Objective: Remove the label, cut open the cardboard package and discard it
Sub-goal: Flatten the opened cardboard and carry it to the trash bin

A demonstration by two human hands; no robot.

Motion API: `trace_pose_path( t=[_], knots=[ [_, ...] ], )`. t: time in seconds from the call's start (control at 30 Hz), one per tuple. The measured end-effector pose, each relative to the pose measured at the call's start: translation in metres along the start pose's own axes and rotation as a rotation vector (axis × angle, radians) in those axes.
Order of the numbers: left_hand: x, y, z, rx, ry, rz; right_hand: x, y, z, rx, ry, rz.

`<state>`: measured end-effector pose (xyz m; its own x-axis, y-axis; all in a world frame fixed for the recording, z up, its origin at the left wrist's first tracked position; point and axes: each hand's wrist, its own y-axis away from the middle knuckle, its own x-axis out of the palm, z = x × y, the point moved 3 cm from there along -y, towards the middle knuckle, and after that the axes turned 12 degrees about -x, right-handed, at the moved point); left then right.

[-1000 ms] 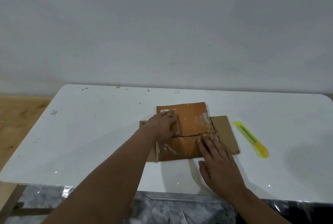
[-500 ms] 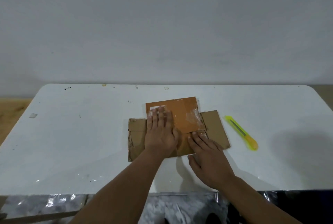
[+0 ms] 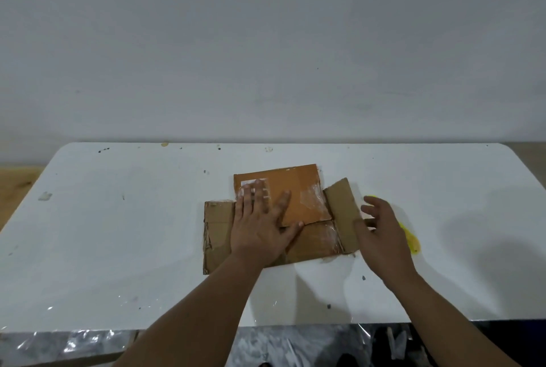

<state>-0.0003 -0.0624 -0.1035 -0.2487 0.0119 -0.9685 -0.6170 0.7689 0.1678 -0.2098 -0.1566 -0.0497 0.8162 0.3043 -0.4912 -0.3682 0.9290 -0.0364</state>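
I note the left hand (image 3: 260, 227) lying flat, fingers spread, pressing on the cardboard package (image 3: 307, 236), its fingertips over a white label patch (image 3: 251, 185) near the far-left corner of the orange panel. The right hand (image 3: 384, 236) hovers open and holding nothing, just beside the package's raised right flap (image 3: 344, 213), partly covering the yellow utility knife (image 3: 412, 241) lying on the white table (image 3: 118, 233).

My judgement: the package already lies flattened at the table's centre with flaps splayed and a slit across its face, so cutting looks largely done. The label appears at least partly still on (too blurred to be sure). Discarding is not yet done.

Count: two hands, one package, one knife, one table.
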Motion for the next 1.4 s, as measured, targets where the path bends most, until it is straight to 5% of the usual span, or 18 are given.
trace_pose_path(
  t=[0.1, 0.43, 0.7, 0.8, 0.93, 1.0, 1.1, 1.2, 1.3, 1.4],
  knots=[
    [0.0, 0.001, 0.0, -0.009, 0.002, -0.006, 0.009, -0.008, 0.009, -0.033, -0.065, 0.101],
    [0.001, 0.0, 0.001, 0.022, 0.012, -0.015, 0.055, -0.024, 0.0, -0.424, 0.472, 0.478],
    [-0.016, -0.004, 0.013, 0.073, 0.196, 0.093, 0.062, -0.032, 0.019, -0.286, 0.798, 0.546],
    [-0.037, 0.001, 0.031, -0.003, 0.53, -0.006, 0.064, -0.033, 0.021, -0.233, 0.801, 0.516],
    [-0.053, 0.016, 0.072, -0.354, 0.386, -0.241, 0.066, -0.033, 0.015, -0.197, 0.711, 0.514],
    [-0.053, 0.022, 0.089, -0.599, 0.458, -0.113, 0.068, -0.032, 0.014, -0.171, 0.649, 0.477],
    [-0.049, 0.025, 0.099, -0.722, 0.713, 0.045, 0.069, -0.033, 0.014, -0.11, 0.613, 0.463],
    [-0.056, 0.03, 0.098, -0.724, 0.954, 0.032, 0.066, -0.031, 0.017, -0.087, 0.654, 0.471],
    [-0.055, 0.03, 0.085, -0.624, 1.215, 0.237, 0.064, -0.027, 0.021, -0.067, 0.643, 0.396],
    [-0.05, 0.034, 0.069, -0.518, 1.164, 0.331, 0.063, -0.023, 0.024, -0.047, 0.601, 0.382]
  ],
)
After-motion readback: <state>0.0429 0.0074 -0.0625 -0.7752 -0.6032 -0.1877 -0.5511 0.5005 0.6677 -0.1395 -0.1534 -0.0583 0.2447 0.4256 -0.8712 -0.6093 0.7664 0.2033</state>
